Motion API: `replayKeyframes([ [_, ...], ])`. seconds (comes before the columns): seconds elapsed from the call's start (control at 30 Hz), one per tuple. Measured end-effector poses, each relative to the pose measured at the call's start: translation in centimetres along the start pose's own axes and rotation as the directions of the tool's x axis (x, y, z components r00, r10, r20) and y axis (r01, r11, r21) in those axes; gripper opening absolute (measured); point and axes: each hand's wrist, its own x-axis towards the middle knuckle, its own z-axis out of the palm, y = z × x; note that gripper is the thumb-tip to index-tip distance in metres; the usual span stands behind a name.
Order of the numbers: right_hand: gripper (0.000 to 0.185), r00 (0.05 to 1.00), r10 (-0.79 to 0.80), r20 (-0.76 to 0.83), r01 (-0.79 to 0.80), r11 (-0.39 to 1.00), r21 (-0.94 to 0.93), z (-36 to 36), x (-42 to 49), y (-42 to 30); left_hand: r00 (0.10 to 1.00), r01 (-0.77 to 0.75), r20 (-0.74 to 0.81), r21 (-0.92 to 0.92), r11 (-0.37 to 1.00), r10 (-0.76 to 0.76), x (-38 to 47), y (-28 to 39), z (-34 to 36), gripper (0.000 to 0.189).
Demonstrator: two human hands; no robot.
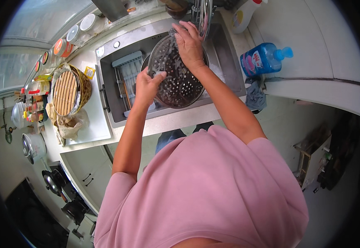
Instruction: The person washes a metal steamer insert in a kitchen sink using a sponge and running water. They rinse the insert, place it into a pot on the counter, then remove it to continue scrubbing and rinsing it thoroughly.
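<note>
A round perforated metal steamer tray (183, 83) with suds on it is tilted above the grey sink (234, 69). My left hand (149, 83) grips its left rim, thumb on the inner face. With my right hand (190, 46) I press a steel wool scourer (173, 32) against the upper rim; the scourer is partly hidden by the fingers. Behind my right hand stands the chrome faucet (205, 18). White foam lies in the basin right of the tray. In the left part of the sink is a grey dish rack (129, 77) holding chopsticks.
Right of the sink are a blue dish soap bottle (260, 59), a white spray bottle (243, 17) and a grey cloth (256, 94) at the counter edge. On the left stand a wicker basket (87, 88) with a slatted wooden piece, a crumpled bag (70, 125), and several jars (63, 47) along the windowsill.
</note>
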Motion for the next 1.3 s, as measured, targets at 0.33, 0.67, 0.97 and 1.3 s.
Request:
replayKeyframes([
  [0.33,0.025,0.970,-0.227,0.082,0.228,0.974,-0.001,0.1,-0.9,-1.5,0.991,-0.101,-0.056,0.289,0.952,0.122,-0.8,-0.7,0.7,0.020],
  [0.67,0.022,0.944,-0.317,0.089,0.319,0.948,-0.006,0.2,-2.0,-2.1,0.985,-0.156,-0.030,0.264,0.952,0.170,-0.3,-2.2,1.0,0.019],
  [0.97,0.028,0.988,0.041,0.147,-0.034,0.998,-0.047,-1.4,-0.9,0.1,0.985,-0.107,-0.117,0.167,0.980,0.128,-1.8,-2.1,1.8,0.023],
  [1.3,0.027,0.918,0.261,0.299,-0.324,0.928,0.185,-3.2,0.2,5.2,0.983,-0.016,-0.184,-0.123,0.992,-0.007,-3.4,-2.6,2.2,0.026],
])
